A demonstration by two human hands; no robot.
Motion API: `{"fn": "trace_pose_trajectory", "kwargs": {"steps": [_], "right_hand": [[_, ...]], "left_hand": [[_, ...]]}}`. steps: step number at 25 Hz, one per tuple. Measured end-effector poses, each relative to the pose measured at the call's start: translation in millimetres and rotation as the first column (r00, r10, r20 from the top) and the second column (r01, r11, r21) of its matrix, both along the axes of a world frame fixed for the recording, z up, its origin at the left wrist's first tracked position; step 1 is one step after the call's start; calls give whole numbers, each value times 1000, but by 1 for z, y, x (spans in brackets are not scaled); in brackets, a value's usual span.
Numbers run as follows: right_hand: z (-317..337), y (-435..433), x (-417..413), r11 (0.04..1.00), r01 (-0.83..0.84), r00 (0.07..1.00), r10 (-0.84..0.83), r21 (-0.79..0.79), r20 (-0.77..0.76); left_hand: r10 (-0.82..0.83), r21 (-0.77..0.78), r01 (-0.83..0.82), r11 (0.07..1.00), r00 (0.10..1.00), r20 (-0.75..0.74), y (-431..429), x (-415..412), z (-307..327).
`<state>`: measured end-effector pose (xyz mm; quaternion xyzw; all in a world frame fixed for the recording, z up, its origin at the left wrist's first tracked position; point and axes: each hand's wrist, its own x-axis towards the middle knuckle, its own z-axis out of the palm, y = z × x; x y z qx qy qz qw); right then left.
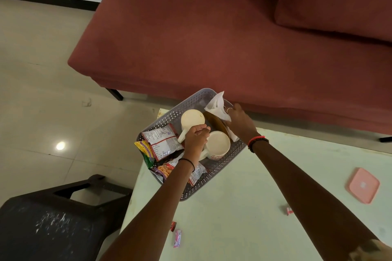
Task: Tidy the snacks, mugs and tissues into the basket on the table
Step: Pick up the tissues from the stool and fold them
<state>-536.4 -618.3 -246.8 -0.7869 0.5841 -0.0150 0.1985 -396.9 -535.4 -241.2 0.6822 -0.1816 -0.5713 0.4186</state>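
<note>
A grey perforated basket sits on the far left corner of the pale table. Inside it stand two cream mugs, one at the back and one nearer, beside several snack packets. A brown flat item leans at the basket's right side. My left hand hovers over the mugs with its fingers curled, and whether it grips a handle is hidden. My right hand holds white tissues at the basket's far right corner.
On the table lie a pink square lid at the right, a small pink sweet, a pink wrapper and a small red piece near the front. A dark plastic chair stands at the left, a red sofa beyond.
</note>
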Motion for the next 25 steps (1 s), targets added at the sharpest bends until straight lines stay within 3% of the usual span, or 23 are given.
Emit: {"fn": "trace_pose_trajectory", "kwargs": {"steps": [2, 5, 8, 12, 14, 17, 21, 22, 25], "right_hand": [[-3, 3, 1, 999, 3, 1000, -4, -53, -21], [-1, 2, 1, 1000, 2, 1000, -2, -3, -10], [10, -1, -2, 996, 67, 993, -72, 55, 93], [25, -7, -7, 976, 219, 955, -219, 21, 201], [27, -9, -11, 944, 328, 919, -324, 21, 224], [22, -13, -18, 929, 363, 911, -369, 66, 182], [8, -16, -21, 923, 356, 921, -373, 145, 110], [3, -16, -20, 923, 351, 925, -368, 157, 92], [-7, -17, -18, 927, 325, 940, -339, 188, 43]], "left_hand": [[5, 0, -5, 1000, 1000, -9, 0, 2, -1], [17, -7, -17, 1000, 1000, -19, 2, 5, 2], [63, -20, -64, 998, 998, -26, 7, 9, 9], [207, -48, -206, 977, 978, 9, 28, 18, 22], [377, -105, -366, 925, 920, 105, 46, 25, 26], [600, -166, -577, 800, 764, 238, 73, 39, 28], [729, -132, -740, 660, 587, 353, 93, 59, 13], [715, -86, -745, 661, 592, 371, 96, 63, 7], [484, 204, -617, 760, 747, 456, 99, 68, -11]]}}
